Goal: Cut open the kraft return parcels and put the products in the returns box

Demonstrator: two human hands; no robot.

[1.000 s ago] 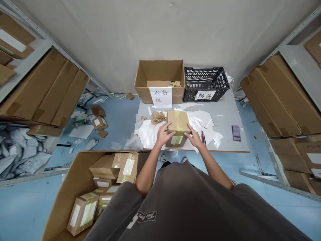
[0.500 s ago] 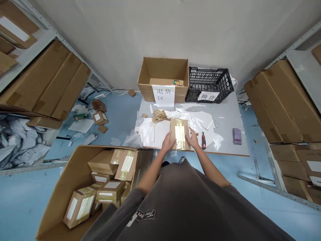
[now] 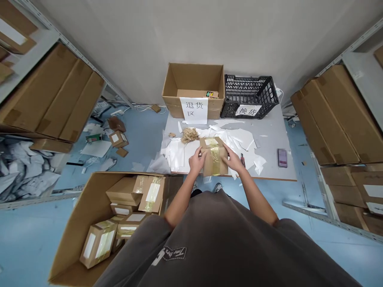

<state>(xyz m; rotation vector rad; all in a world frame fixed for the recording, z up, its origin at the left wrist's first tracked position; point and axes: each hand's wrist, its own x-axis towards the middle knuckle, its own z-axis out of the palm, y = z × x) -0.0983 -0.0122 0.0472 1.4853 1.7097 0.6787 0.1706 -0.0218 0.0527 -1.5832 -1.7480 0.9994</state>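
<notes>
A taped brown cardboard box (image 3: pixel 214 157) is held between my two hands over the table's front edge, tilted so its top and near side both show. Yellowish clear tape runs down its middle, and a white label lies on its top. My left hand (image 3: pixel 197 160) grips its left side with bent fingers. My right hand (image 3: pixel 232 158) is closed on its right side. Just right of my right hand, a red and black box cutter (image 3: pixel 242 160) lies on the table. Crumpled brown paper (image 3: pixel 189 135) sits behind the box to the left.
An open carton (image 3: pixel 169 104) with a paper sign and a black plastic crate (image 3: pixel 224 113) stand at the table's back. White paper scraps (image 3: pixel 176 155) litter the table (image 3: pixel 273 139). A phone (image 3: pixel 282 158) lies right. A large carton (image 3: pixel 67 235) of parcels stands left; shelves flank both sides.
The box has been tipped, so its top and near side now show instead of the flat labelled face. Both hands have shifted their hold along its sides.
</notes>
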